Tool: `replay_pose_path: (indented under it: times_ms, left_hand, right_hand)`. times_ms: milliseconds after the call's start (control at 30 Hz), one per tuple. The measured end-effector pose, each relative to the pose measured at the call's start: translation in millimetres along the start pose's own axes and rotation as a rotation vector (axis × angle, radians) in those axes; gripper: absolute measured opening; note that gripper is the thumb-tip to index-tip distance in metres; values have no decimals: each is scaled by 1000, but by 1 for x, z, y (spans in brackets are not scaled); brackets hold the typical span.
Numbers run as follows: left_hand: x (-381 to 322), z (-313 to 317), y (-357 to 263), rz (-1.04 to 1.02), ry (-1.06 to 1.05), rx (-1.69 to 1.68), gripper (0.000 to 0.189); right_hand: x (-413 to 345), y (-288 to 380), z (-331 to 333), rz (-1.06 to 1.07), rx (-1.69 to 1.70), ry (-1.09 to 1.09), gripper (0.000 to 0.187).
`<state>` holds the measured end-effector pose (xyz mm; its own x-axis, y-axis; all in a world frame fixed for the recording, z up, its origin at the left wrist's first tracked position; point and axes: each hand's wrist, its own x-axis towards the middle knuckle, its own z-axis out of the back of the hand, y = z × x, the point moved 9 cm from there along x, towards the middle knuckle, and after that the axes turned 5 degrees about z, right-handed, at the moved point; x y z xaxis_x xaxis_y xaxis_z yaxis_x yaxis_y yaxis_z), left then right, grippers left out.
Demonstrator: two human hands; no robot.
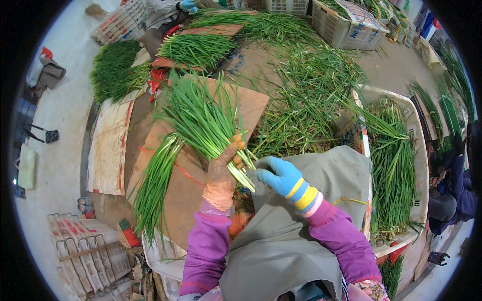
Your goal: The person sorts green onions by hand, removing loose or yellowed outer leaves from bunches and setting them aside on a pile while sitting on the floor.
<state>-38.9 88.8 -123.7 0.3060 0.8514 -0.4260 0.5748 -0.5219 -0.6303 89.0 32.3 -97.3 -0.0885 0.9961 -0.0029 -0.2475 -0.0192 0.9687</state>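
My left hand (224, 165), in a soiled orange glove, is closed around a bunch of garlic chives (199, 116). The pale stem ends point down and right, while the green leaves fan out over a brown board (248, 99). My right hand (276, 175), in a blue knit glove with yellow cuff bands, is at the stem ends with its fingers curled; whether it pinches a stem is hidden. A smaller bundle of chives (156, 184) lies on the board's left side, beside a red tie strip (184, 171). A grey apron (286, 248) covers my lap.
At my right stands a white plastic crate (421, 169) filled with chives. Loose leaves (312, 94) are heaped on the floor ahead. Another person's gloved hand (188, 5) shows at the top, near sorted chives (197, 49). Stacked crates (88, 248) stand lower left.
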Motion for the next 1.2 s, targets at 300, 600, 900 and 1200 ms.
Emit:
replay_pose_path:
  times_ms: [300,600,900,1200]
  left_hand:
    - [-4,-4,-6,-179,-27,-30,25]
    - [-18,23,-63,-268,-108,-180,28]
    - [-22,-1,-31,-212,-58,12,30]
    - [-16,27,-74,-272,56,-113,40]
  right_hand:
    - [21,-9,3,82,101,-199,18]
    - [21,-47,117,-159,-1266,-316,33]
    - [32,35,-47,312,-512,125,27]
    - [63,-73,18,-227,-677,105,39]
